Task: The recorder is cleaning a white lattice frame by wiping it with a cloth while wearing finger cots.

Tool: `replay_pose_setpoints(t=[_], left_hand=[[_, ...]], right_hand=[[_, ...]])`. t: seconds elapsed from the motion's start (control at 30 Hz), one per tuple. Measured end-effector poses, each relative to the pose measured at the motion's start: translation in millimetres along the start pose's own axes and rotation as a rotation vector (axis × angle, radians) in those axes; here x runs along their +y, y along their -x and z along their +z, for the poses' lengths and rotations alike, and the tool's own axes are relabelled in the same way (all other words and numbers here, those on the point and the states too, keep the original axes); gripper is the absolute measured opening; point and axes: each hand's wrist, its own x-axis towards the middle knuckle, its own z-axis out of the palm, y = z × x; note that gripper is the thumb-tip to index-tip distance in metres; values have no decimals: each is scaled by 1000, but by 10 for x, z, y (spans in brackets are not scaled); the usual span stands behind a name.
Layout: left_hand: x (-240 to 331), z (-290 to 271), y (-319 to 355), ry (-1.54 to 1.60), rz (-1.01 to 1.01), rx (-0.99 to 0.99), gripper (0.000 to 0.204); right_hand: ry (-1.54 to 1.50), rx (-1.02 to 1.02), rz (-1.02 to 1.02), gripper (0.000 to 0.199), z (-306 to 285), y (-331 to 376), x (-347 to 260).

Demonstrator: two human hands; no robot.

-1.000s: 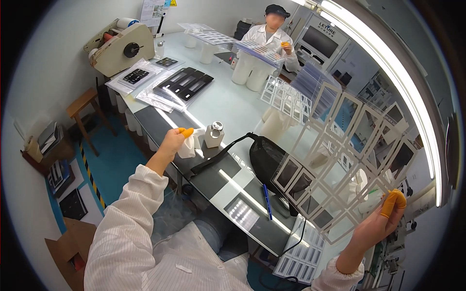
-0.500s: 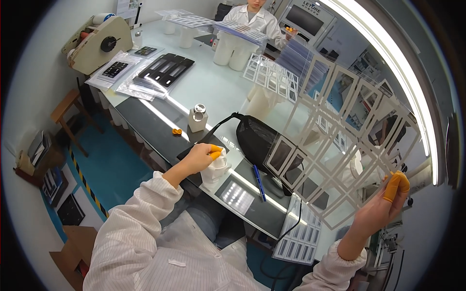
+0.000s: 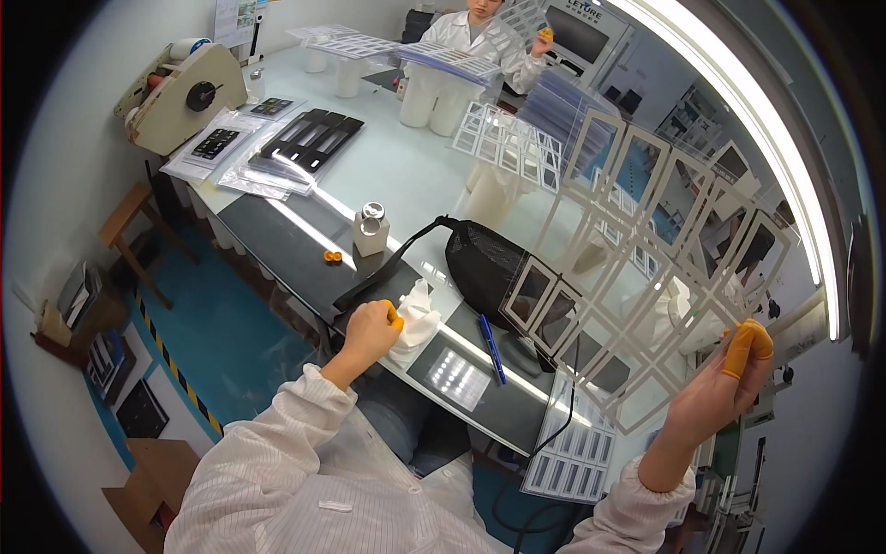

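Note:
My right hand (image 3: 724, 388), with orange finger cots, pinches the lower right edge of a large clear sheet (image 3: 637, 245). White rectangular outlines cover the sheet, which is raised and tilted above the table. My left hand (image 3: 369, 334), also in orange finger cots, is curled closed at the left side of a crumpled white wipe (image 3: 419, 323) near the table's front edge. What its fingers hold is hidden. A blue pen (image 3: 492, 349) lies to the right of the wipe. Behind the wipe stands a square white bottle with a metal top (image 3: 371, 231).
A black mesh bag (image 3: 480, 268) with a strap lies under the sheet. Orange finger cots (image 3: 332, 257) rest left of the bottle. Black panels (image 3: 309, 138) lie at far left. Across the table, a person's hand (image 3: 543, 42) holds another sheet. Printed sheets (image 3: 572, 452) sit at front right.
My left hand has moved down and left from the top of the wipe to its side. The wipe now stands up more loosely. Across the table, the person has raised a sheet.

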Motion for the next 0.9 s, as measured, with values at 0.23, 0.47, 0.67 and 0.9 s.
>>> replay_pose_setpoints(t=[0.23, 0.47, 0.67, 0.9], left_hand=[[-102, -102, -221, 1268, -235, -161, 12], [-224, -89, -227, 638, -208, -44, 20], [-206, -163, -114, 751, -213, -200, 24], [-314, -315, -17, 631, -121, -133, 19]], right_hand=[[26, 26, 0, 16, -80, 17, -19], [15, 37, 4, 17, -73, 35, -12], [25, 49, 11, 17, -94, 35, -36], [2, 81, 29, 17, -76, 38, -2]])
